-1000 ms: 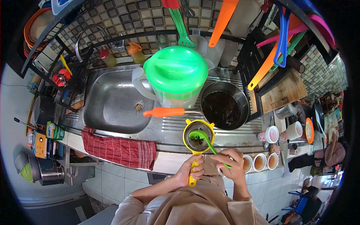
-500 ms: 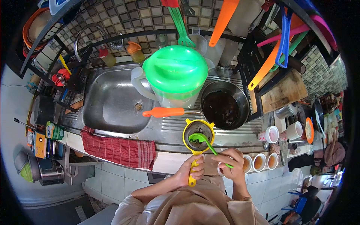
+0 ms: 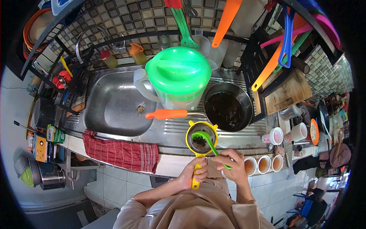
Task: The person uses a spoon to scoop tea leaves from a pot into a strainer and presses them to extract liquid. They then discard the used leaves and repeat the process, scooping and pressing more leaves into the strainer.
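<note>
My left hand [image 3: 194, 173] is closed round the handle of a yellow strainer [image 3: 189, 148], whose mesh bowl holds dark wet bits like tea leaves [image 3: 199, 142]. In my right hand [image 3: 233, 166] is a green ladle or spoon [image 3: 212, 146], its bowl tilted inside the strainer against the leaves. Just behind the strainer stands a saucepan [image 3: 247, 114] of dark liquid, its orange handle [image 3: 167, 114] pointing left. A large jug with a green lid [image 3: 178, 72] stands beyond that handle. Right of my right hand, several cups [image 3: 264, 165] hold amber-brown liquid.
A steel sink [image 3: 114, 103] lies to the left, with a red cloth [image 3: 120, 151] draped over the counter edge. White cups [image 3: 299, 132] stand at the right. Orange and blue utensils [image 3: 288, 38] hang from the rack, and a cutting board [image 3: 288, 95] leans below.
The green ladle has shifted slightly in the strainer, its bowl turning over and the dark leaves now showing below it. My right hand has moved a little left; my left hand stays put.
</note>
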`<action>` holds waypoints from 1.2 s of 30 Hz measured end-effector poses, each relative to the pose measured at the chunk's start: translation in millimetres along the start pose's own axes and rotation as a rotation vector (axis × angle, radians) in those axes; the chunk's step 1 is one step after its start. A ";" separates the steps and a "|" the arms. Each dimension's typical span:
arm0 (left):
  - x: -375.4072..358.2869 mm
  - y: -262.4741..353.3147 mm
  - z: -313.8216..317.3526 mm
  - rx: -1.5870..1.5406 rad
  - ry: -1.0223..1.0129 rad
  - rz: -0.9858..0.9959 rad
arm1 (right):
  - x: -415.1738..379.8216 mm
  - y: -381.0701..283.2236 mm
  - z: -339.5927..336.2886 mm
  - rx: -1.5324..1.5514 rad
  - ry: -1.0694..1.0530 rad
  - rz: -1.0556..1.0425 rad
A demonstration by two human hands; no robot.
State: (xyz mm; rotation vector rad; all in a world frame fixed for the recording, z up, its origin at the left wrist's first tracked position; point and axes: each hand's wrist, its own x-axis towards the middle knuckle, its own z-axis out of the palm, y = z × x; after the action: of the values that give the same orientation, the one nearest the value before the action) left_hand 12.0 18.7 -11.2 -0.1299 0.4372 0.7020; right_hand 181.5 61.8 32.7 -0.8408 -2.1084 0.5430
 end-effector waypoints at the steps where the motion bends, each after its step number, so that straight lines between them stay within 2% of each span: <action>1: 0.0 0.2 -0.1 -0.005 -0.012 -0.001 | -0.7 1.3 -1.2 -0.001 0.001 -0.003; 4: 0.7 -0.2 -3.2 -0.006 -0.039 0.000 | -2.4 1.9 -5.1 0.042 0.045 -0.059; 10: 0.5 0.7 -3.1 0.023 -0.046 -0.001 | 4.1 -6.2 -8.1 0.070 0.187 0.059; 12: 0.0 1.1 -2.0 0.016 -0.066 -0.003 | 6.1 -10.4 -10.3 0.193 0.194 0.308; 14: 0.6 1.6 -4.1 0.014 -0.088 -0.006 | 6.1 -10.1 -11.9 0.199 0.214 0.325; 17: 1.5 3.0 -6.6 0.014 -0.121 -0.018 | 0.2 -6.3 -12.9 0.508 0.461 0.529; 18: 1.1 2.7 -6.5 0.010 -0.121 -0.020 | 0.1 -5.6 -16.3 0.506 0.470 0.526; 21: 0.3 2.5 -6.1 0.024 -0.116 -0.018 | -1.5 1.7 -26.6 0.647 0.703 0.565; 26: 1.0 3.6 -6.3 0.001 -0.128 -0.033 | -2.3 16.4 -35.6 0.512 0.738 0.550; 30: 0.6 3.4 -7.4 0.001 -0.122 -0.032 | -2.3 27.6 -26.8 0.393 0.662 0.610; 32: 0.5 4.1 -7.2 0.002 -0.123 -0.029 | -1.4 32.7 -21.5 0.279 0.523 0.678; 36: 0.3 4.4 -10.1 0.013 -0.136 -0.027 | 0.5 37.5 -15.0 0.190 0.443 0.694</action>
State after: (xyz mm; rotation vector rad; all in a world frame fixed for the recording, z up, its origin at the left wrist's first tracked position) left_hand 5.8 19.5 -20.3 -0.0750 0.3087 0.6771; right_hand 207.6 89.3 18.9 -1.4337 -1.3128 0.8063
